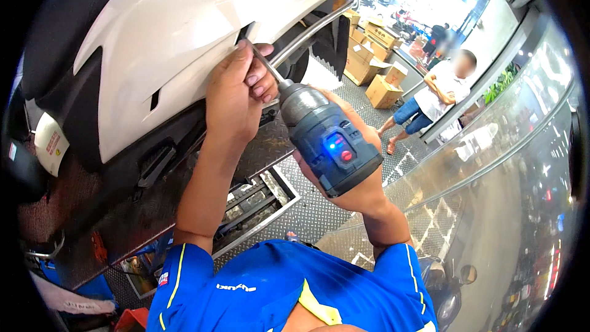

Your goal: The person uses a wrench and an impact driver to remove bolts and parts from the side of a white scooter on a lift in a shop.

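Note:
My right hand (361,185) is wrapped round a dark blue and black cordless impact driver (332,138); blue lights and a red spot glow on its end. A long thin metal driver bit (268,64) runs from its nose up toward a white body panel (178,43) of a motorbike. My left hand (236,89) is closed, thumb and fingers pinching round the bit's far end beside a dark slot in the panel. The bit's tip is hidden by those fingers, so whether it meets a screw cannot be seen.
A chrome rail (316,27) curves along the bike's far side. Below lies a dark lift platform (80,227) with a metal frame (258,209). Cardboard boxes (384,89) stand on the checkered floor. A person (439,92) stands beyond, near a glass wall (491,172) at right.

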Available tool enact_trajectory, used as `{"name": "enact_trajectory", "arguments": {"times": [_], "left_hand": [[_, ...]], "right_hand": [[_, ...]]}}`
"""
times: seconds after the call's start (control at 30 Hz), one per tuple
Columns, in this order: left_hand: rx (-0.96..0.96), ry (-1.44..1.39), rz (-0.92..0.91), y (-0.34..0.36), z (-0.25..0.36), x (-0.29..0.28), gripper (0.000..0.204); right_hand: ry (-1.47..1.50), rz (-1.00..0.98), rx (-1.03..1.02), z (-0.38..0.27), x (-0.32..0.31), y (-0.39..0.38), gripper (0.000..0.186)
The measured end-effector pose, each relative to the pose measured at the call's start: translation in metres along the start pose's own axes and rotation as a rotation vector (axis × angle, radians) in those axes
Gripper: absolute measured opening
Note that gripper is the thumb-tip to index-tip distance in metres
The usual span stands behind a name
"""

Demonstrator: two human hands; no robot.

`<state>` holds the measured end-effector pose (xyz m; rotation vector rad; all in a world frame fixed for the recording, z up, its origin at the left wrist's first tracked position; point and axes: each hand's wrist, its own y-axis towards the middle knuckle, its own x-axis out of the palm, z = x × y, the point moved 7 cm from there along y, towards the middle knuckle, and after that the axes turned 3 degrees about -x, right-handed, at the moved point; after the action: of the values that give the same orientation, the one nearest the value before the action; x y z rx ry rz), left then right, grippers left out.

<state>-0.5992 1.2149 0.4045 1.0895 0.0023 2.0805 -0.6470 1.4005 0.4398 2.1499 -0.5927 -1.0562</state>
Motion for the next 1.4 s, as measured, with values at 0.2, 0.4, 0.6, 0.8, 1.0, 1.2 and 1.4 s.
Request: {"name": "enact_trajectory", "arguments": {"times": [0.2, 0.4, 0.6, 0.8, 1.0, 1.2, 1.4], "left_hand": [[-0.055, -0.019, -0.013, -0.010, 0.003, 0.003, 0.035], [0.034, 0.005, -0.152, -0.088, 0.028, -0.010, 0.032], [0.054, 0.063, 0.020, -0.113, 0.060, -0.060, 0.033], [-0.003, 0.128, 0.093, -0.097, 0.075, -0.084, 0.033], [-0.101, 0.144, 0.092, -0.089, 0.087, -0.088, 0.037], [-0.096, 0.187, 0.130, -0.089, 0.089, -0.095, 0.038], [-0.082, 0.164, 0.137, -0.086, 0.087, -0.095, 0.039]], "right_hand": [[-0.082, 0.047, 0.046, -0.025, -0.008, -0.022, 0.073], [-0.220, -0.095, 0.074, -0.060, -0.006, -0.064, 0.073], [0.122, -0.307, -0.196, -0.077, 0.038, -0.042, 0.074], [0.113, -0.255, -0.176, -0.086, 0.073, -0.029, 0.095], [0.090, -0.204, -0.184, -0.088, 0.094, -0.015, 0.097], [0.139, -0.124, -0.094, -0.087, 0.092, -0.010, 0.082], [0.140, -0.116, -0.130, -0.083, 0.093, -0.008, 0.085]]}}
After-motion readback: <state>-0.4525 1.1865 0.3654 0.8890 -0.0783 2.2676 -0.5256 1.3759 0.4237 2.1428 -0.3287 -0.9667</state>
